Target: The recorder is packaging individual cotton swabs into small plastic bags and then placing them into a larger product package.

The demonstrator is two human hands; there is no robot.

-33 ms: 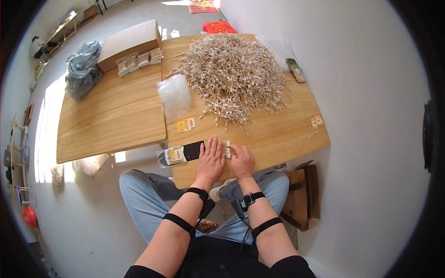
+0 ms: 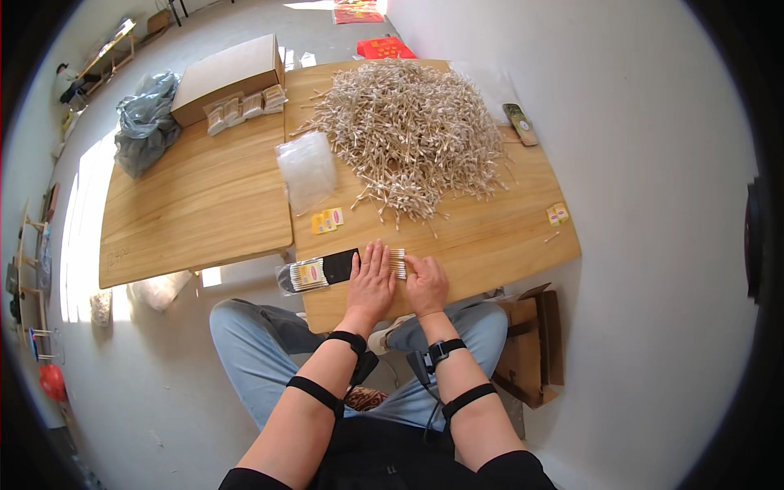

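My left hand [image 2: 372,278] lies flat with its fingers stretched, pressing over one end of a black strip [image 2: 340,265] and a row of cotton swabs [image 2: 398,264]. The swabs' white tips poke out to the right of that hand. Against these tips rests my right hand [image 2: 427,285], its fingers curled in; whether something is inside them is hidden. At the strip's left end, a clear plastic bag [image 2: 286,280] holds more swabs with a yellow-and-white card [image 2: 311,273] on them. This bag hangs slightly past the table's left edge.
A large heap of loose cotton swabs [image 2: 416,135] covers the far tabletop. Left of it lie clear bags [image 2: 307,171] and yellow cards [image 2: 327,220]. Filled packs [image 2: 245,109] sit by a cardboard box [image 2: 229,77]. At right are a dark oblong object [image 2: 520,124] and small cards [image 2: 557,214].
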